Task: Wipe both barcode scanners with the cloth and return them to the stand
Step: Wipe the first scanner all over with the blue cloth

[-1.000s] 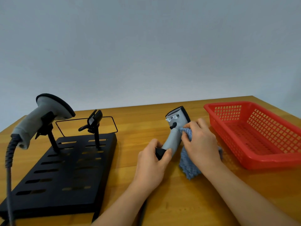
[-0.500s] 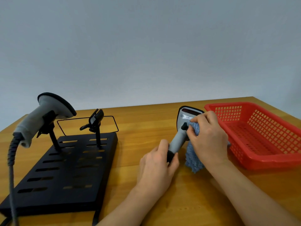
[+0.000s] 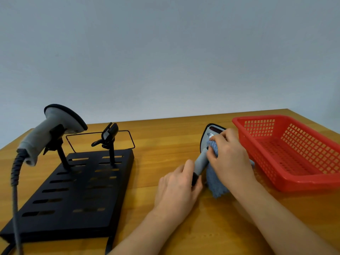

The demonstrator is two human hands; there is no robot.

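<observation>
My left hand [image 3: 177, 188] grips the lower handle of a grey barcode scanner [image 3: 202, 160], whose head tilts up and away over the table. My right hand [image 3: 230, 159] holds a blue cloth [image 3: 216, 181] pressed against the scanner's head and neck; the cloth's loose end hangs down to the table. A second grey scanner [image 3: 49, 131] sits in the left holder of the black slotted stand [image 3: 73, 192], its coiled cable [image 3: 15, 173] dropping at the left. The stand's right holder [image 3: 108, 137] is a bare black clip.
A red plastic basket [image 3: 294, 153] with nothing visible in it stands right of my right hand. A thin black wire frame [image 3: 128, 138] sticks out behind the stand. The wooden table [image 3: 165, 140] ends at a plain wall.
The held scanner has turned so its window faces up and away. My right hand with the cloth has slid up from the handle onto the head.
</observation>
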